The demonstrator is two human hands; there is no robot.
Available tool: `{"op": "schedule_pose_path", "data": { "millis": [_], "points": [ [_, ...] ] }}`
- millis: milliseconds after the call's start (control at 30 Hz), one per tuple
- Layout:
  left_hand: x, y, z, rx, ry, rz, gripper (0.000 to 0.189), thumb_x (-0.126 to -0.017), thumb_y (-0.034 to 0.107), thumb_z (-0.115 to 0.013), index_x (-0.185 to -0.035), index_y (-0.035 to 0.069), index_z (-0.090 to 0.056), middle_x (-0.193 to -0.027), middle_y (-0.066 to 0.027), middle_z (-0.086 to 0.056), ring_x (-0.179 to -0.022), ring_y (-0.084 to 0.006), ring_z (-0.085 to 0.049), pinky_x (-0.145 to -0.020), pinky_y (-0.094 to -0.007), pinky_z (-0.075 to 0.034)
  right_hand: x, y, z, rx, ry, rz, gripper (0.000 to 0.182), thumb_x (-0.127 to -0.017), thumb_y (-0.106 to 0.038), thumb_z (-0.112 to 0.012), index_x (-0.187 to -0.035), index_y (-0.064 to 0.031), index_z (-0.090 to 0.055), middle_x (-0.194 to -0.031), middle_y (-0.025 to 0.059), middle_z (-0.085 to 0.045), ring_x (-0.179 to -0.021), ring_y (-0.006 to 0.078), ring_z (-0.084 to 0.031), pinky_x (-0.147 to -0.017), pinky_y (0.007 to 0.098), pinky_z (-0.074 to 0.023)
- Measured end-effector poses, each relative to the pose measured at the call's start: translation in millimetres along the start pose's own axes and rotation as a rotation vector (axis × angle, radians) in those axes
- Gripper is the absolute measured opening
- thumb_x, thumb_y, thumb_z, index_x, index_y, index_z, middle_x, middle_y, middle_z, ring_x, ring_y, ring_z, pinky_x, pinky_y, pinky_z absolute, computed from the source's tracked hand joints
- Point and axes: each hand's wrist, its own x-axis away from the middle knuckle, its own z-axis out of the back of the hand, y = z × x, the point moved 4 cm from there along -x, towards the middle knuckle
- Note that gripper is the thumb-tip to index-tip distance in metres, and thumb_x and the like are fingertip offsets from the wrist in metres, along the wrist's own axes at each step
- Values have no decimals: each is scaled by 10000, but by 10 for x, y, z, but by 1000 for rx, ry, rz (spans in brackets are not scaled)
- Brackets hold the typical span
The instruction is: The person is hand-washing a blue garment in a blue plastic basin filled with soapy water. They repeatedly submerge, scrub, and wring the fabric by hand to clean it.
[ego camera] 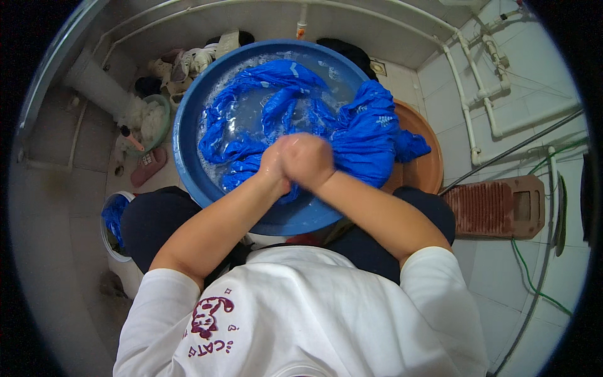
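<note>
Over the front part of a large blue plastic basin (186, 179), my left hand (273, 162) and my right hand (308, 159) are pressed together. Both look curled, and whether cloth is pinched between them is hidden. Blue patterned fabric (367, 136) lies soaked and crumpled in cloudy, sudsy water (245, 113). Its bunched part hangs over the basin's right rim, with an end above an orange basin (431, 146). Folds of the same fabric lie just beyond and beneath my hands.
A ribbed washboard (490, 207) leans at the right by a hose. At the left are a white bucket (122, 257) with blue cloth in it, a pink slipper (150, 167) and a green basin (165, 120). Shoes (195, 61) stand behind. White pipes (464, 113) run along the walls.
</note>
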Motion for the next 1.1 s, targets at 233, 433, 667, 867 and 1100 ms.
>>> {"op": "schedule_pose_path", "data": {
  "millis": [233, 433, 667, 867, 1100],
  "points": [
    [450, 67, -867, -498, 650, -152, 518, -856, 485, -400, -1150, 70, -498, -1132, -101, -524, -1058, -203, -457, -935, -312, -311, -87, 84, 154, 37, -24, -109, 222, -794, -174, -546, -615, -46, -517, -620, 162, -521, -591, 352, -512, -502, 406, -397],
    [453, 643, -787, -938, 440, -86, 646, -681, 427, -697, -1139, 17, -500, -1094, -169, -530, -1024, -271, -497, -860, -345, -398, -311, 793, 595, 358, -269, -629, 386, -811, -415, -506, -692, -56, -585, -812, 139, -561, -753, 327, -547, -628, 421, -430],
    [698, 646, -821, -2090, 503, -77, 700, -642, 472, -701, -1107, -9, -497, -1101, -222, -505, -992, -335, -531, -834, -379, -439, -156, 350, 484, 301, -542, -278, 349, -759, -377, -585, -933, -77, -544, -924, 137, -558, -857, 321, -559, -701, 413, -451],
    [845, 909, -732, -2174, 455, -158, 463, -648, 242, -668, -1048, 40, -549, -988, -196, -582, -953, -322, -557, -801, -366, -450, -52, 784, 603, 483, -640, -478, 290, -690, -139, -610, -963, -49, -571, -953, 163, -588, -881, 326, -566, -739, 417, -460],
    [970, 1572, -581, -1629, 465, -580, 362, -700, 9, -502, -1055, 59, -553, -1016, -164, -580, -942, -259, -556, -811, -332, -432, -387, 770, 1030, -298, -167, -858, 207, -711, -72, -549, -905, -6, -580, -821, 50, -583, -744, 140, -539, -676, 255, -434]
  ]
}}
